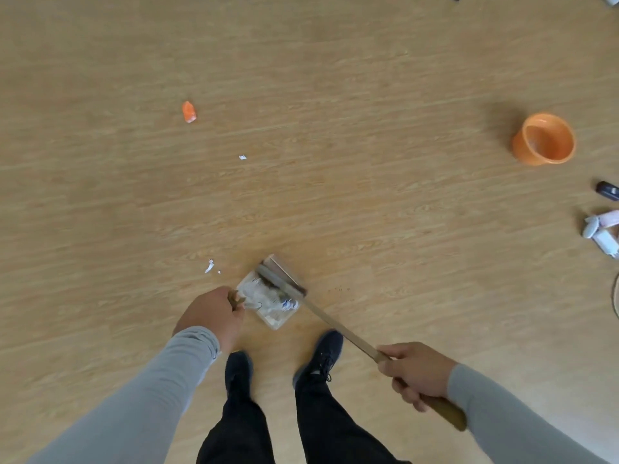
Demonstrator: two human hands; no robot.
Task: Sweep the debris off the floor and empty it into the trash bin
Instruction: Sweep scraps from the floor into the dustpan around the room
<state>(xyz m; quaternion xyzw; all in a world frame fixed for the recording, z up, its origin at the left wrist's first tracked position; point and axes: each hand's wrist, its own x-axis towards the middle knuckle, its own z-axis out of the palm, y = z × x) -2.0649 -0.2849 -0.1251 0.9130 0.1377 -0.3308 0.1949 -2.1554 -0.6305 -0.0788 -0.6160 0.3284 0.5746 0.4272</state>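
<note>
A clear dustpan (273, 318) holding white paper scraps sits on the wooden floor in front of my feet. My left hand (211, 314) grips its brown handle (234, 300). My right hand (417, 371) grips the long handle of a broom (338, 326), and the broom's grey head (281, 279) lies across the far edge of the pan. White scraps (209, 266) lie just left of the pan, another white bit (242, 157) farther off, and an orange piece (189, 112) beyond that. An orange trash bin (544, 139) stands at the right.
A dark object (608, 190) and white and pink items (601, 234) lie at the right edge. My dark shoes (320, 358) stand just behind the pan. Small dark crumbs (338, 289) dot the floor right of the broom head.
</note>
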